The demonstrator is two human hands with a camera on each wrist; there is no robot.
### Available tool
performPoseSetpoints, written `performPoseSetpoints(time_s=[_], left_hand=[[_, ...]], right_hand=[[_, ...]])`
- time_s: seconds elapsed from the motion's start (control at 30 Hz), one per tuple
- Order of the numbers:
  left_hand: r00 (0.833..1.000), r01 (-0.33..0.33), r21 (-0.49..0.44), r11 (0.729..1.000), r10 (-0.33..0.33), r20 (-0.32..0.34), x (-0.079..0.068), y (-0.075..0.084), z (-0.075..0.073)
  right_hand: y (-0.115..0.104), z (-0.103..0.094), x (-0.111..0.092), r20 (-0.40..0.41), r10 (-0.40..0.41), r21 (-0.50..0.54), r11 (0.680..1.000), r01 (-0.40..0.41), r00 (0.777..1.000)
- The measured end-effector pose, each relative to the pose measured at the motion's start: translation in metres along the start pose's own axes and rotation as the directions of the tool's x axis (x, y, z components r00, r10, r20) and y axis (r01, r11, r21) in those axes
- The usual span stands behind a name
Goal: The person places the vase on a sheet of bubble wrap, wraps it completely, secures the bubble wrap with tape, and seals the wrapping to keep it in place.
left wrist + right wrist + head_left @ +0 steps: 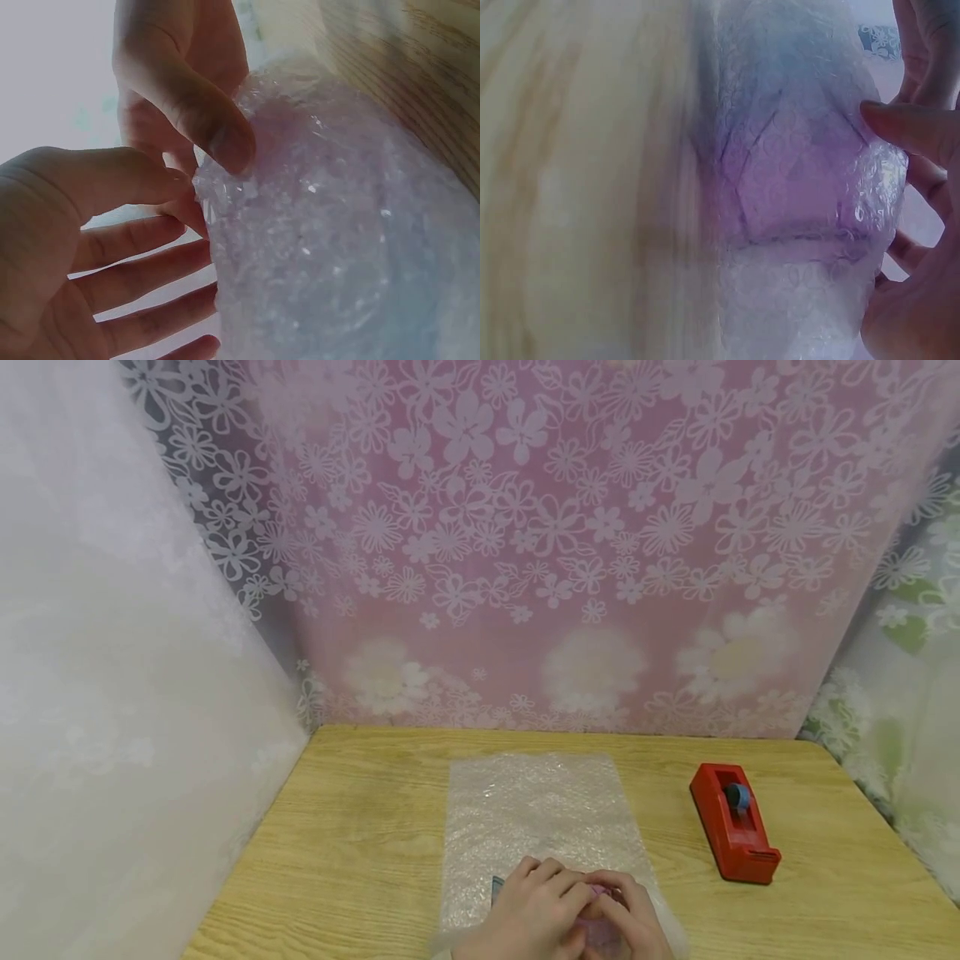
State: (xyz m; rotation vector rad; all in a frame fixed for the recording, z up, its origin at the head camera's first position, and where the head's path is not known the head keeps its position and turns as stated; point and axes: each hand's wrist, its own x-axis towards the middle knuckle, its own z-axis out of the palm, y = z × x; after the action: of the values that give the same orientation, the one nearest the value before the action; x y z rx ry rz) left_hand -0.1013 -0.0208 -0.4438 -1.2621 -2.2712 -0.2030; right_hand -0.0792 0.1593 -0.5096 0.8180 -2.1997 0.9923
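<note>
A sheet of bubble wrap point(540, 810) lies on the table, its near end folded over a purple and blue item point(802, 180) whose kind the wrap blurs. My left hand point(528, 902) rests over the bundle, fingers bent across its top. In the left wrist view its thumb point(150, 176) and fingers meet the wrap's edge. My right hand point(633, 914) grips the bundle's right side, its thumb point(907, 127) on the front of the wrap and its fingers behind. A small blue corner point(497, 887) shows beside my left hand.
A red tape dispenser point(735, 822) with a blue-cored roll stands on the right of the wooden table point(360, 835). Pink flowered cloth point(525, 568) hangs behind the table, and pale sheets point(112, 652) hang at both sides.
</note>
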Motion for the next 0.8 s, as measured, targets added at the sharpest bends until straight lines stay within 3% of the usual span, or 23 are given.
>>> performPoseSetpoints(time_s=[0.17,0.33,0.47,0.6,0.67,0.8], left_hand=[[1.0,-0.01,0.027,1.0,0.01,-0.027,0.001,0.001,-0.003],[0.999,-0.013,0.061,0.998,0.017,-0.052,0.002,0.004,-0.002],[0.995,-0.019,0.081,0.997,0.027,-0.099,0.002,0.007,0.001],[0.995,-0.041,0.142,0.989,0.053,-0.081,-0.001,0.009,0.003],[0.995,-0.056,0.196,0.979,0.07,-0.067,-0.002,0.01,0.004],[0.998,-0.05,0.22,0.974,0.058,-0.029,-0.004,0.012,0.008]], right_hand=[[0.005,-0.002,0.003,0.004,-0.019,0.064,0.998,0.019,1.0],[0.007,-0.007,0.006,0.03,0.076,0.079,0.994,-0.078,0.997],[0.007,-0.007,0.007,0.049,0.102,0.084,0.991,-0.106,0.994],[0.01,-0.006,0.009,0.05,0.104,0.14,0.984,-0.11,0.993],[0.01,-0.006,0.01,0.052,0.137,0.165,0.976,-0.144,0.989],[0.011,-0.008,0.014,0.055,0.19,0.184,0.963,-0.197,0.98]])
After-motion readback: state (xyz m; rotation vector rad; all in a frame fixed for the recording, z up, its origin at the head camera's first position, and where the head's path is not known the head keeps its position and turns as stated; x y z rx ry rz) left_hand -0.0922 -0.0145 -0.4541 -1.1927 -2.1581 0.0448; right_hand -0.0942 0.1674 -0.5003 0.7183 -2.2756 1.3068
